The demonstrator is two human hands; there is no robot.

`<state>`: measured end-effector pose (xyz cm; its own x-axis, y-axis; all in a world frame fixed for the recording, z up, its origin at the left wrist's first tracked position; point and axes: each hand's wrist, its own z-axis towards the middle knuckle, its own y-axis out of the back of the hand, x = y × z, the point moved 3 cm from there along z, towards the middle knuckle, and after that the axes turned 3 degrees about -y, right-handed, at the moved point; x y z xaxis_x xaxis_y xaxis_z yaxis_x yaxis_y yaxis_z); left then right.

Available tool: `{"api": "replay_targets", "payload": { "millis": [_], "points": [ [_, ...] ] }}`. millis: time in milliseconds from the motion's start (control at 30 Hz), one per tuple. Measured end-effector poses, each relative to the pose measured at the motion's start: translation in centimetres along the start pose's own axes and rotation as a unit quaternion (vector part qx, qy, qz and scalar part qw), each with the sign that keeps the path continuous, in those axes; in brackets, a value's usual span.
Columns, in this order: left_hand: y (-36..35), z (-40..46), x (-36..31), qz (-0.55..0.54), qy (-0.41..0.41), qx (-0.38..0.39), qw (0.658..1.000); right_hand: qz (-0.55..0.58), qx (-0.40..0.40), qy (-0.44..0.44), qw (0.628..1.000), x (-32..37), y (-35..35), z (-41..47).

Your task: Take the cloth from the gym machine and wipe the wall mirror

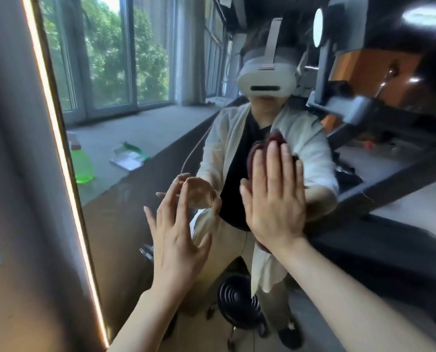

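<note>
The wall mirror (140, 138) fills most of the head view, its lit edge running down the left. My right hand (275, 199) lies flat with straight fingers, pressing a dark red cloth (275, 139) against the glass; the cloth shows above my fingertips and below my wrist. My left hand (178, 232) hovers just left of it with fingers spread and relaxed, holding nothing; whether its fingertips touch the glass I cannot tell. The mirror reflects a person with a white headset and both hands.
Reflected in the mirror: a green spray bottle (82, 166) and a flat packet (129, 156) on a concrete window sill, a black gym machine (379, 102) at right, a black round stool (237, 303) below. A grey wall (13, 148) borders the mirror's left edge.
</note>
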<state>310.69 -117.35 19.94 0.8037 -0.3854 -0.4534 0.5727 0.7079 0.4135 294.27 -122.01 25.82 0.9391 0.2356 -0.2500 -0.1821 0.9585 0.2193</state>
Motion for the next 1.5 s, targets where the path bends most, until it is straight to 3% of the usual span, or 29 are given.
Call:
{"api": "replay_targets", "payload": {
  "millis": [133,300,500,633,733,867,1000,1200,1500],
  "points": [
    [-0.5,-0.2,-0.3,-0.008,0.006,0.009,1.000,-0.009,0.008,0.074,0.997,5.2,-1.6,2.2],
    [-2.1,-1.0,-2.9,-0.005,-0.004,0.025,1.000,-0.028,0.032,0.121,0.992,0.7,0.0,-0.9],
    [-5.0,-1.9,-6.6,0.070,-0.051,0.106,0.991,-0.056,0.028,-0.059,0.996,-10.4,3.9,-3.8],
    [-5.5,-2.0,-6.9,0.117,-0.040,0.119,0.985,0.006,-0.058,-0.210,0.976,-9.4,4.3,2.6],
    [-5.4,-2.1,-6.4,0.135,-0.055,0.122,0.982,0.019,-0.037,-0.119,0.992,-5.4,2.6,1.6],
    [-5.1,-1.9,-6.0,0.154,-0.082,0.118,0.978,-0.018,0.043,0.000,0.999,-3.5,0.8,-7.8],
    [-5.1,-2.0,-6.1,0.171,-0.084,0.122,0.974,-0.014,0.060,0.003,0.998,-4.6,1.4,-9.2],
    [-5.1,-2.0,-6.2,0.181,-0.086,0.125,0.972,0.020,-0.058,-0.148,0.987,-6.1,2.9,2.6],
    [-5.2,-2.0,-5.9,0.178,-0.108,0.110,0.972,-0.011,0.057,0.021,0.998,-4.4,0.8,-11.0]
  ]
}}
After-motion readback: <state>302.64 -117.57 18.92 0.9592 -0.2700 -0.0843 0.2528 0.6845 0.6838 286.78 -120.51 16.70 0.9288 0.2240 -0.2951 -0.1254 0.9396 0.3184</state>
